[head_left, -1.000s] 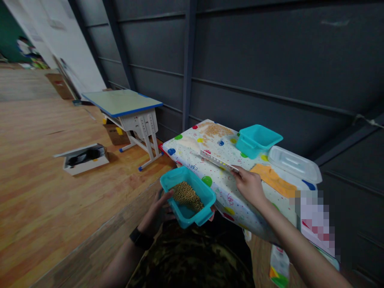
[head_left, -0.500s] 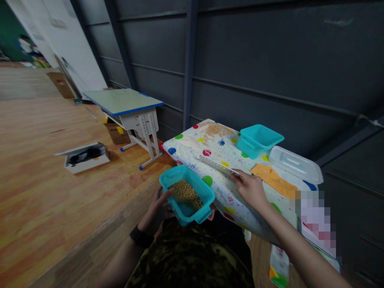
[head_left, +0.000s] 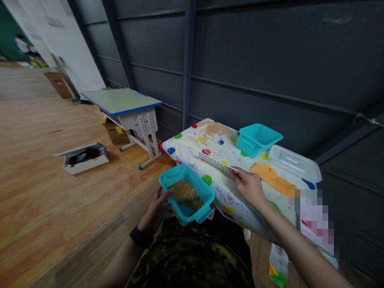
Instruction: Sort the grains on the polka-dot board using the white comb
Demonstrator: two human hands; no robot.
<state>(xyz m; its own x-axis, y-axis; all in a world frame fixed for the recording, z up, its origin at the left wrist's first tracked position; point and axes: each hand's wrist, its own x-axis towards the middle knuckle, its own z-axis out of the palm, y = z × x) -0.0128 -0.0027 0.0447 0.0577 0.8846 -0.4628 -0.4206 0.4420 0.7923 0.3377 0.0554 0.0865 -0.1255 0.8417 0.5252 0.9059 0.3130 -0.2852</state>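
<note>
My left hand (head_left: 157, 206) grips the side of a turquoise plastic bin (head_left: 207, 187), thumb over its rim. Small round tan beans (head_left: 187, 193) lie heaped inside. The bin is held at the near edge of a table covered with a balloon-print cloth (head_left: 196, 153). Over this cloth, my right hand (head_left: 250, 187) is closed on the near end of a thin white strip with a row of holes or marks (head_left: 217, 161). Beyond the strip's far end lie a pale, fine heap (head_left: 189, 141) and a spread of tan grains (head_left: 216, 129).
A second turquoise bin (head_left: 252, 145) stands at the table's back, beside a clear plastic lid (head_left: 295, 164) and an orange cloth (head_left: 271, 178). A dark panelled wall (head_left: 255, 60) runs behind. Left are a school desk (head_left: 123, 100) and an open white box (head_left: 87, 162) on the floor.
Almost nothing differs. The view has shifted very slightly, and both hands keep the same hold on the bin and the white strip.
</note>
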